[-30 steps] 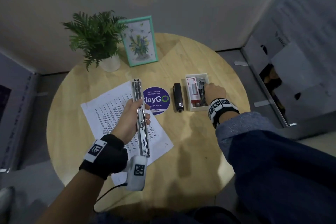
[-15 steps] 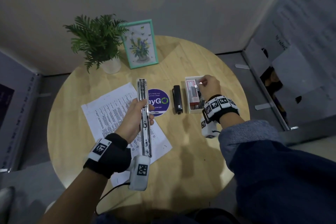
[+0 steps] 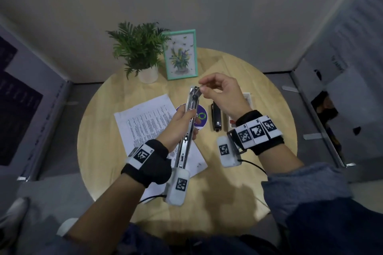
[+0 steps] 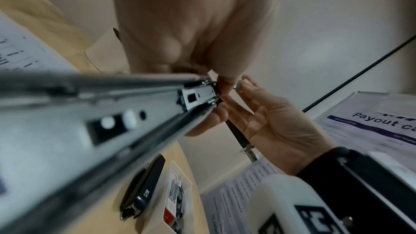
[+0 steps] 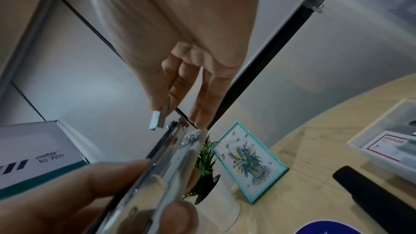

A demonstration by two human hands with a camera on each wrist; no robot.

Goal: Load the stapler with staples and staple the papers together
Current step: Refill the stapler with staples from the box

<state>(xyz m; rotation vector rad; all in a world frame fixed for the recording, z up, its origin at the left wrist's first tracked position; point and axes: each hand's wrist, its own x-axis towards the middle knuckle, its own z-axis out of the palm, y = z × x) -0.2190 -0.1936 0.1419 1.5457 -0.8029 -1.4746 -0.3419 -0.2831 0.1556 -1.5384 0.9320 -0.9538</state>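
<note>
My left hand (image 3: pixel 179 127) grips a long silver stapler (image 3: pixel 192 104) by its middle, lifted above the table and lying open lengthwise, its far end pointing away from me. My right hand (image 3: pixel 204 88) pinches a short strip of staples (image 5: pixel 158 119) between thumb and fingertips, right at the stapler's far end (image 5: pixel 180 131); the other fingers are spread. In the left wrist view the open metal channel (image 4: pixel 112 111) runs toward the right hand (image 4: pixel 270 120). The printed papers (image 3: pixel 145 122) lie flat on the table under my left hand.
A white tray with a staple box (image 3: pixel 247 99) sits right of a small black stapler (image 3: pixel 216 118). A purple round sticker (image 3: pixel 202 117), a potted plant (image 3: pixel 141 51) and a teal picture frame (image 3: pixel 181 54) stand on the round wooden table (image 3: pixel 259 93).
My right hand left the staple tray with a strip of staples and moved up and left to the stapler's far end. My left hand raised the stapler slightly.
</note>
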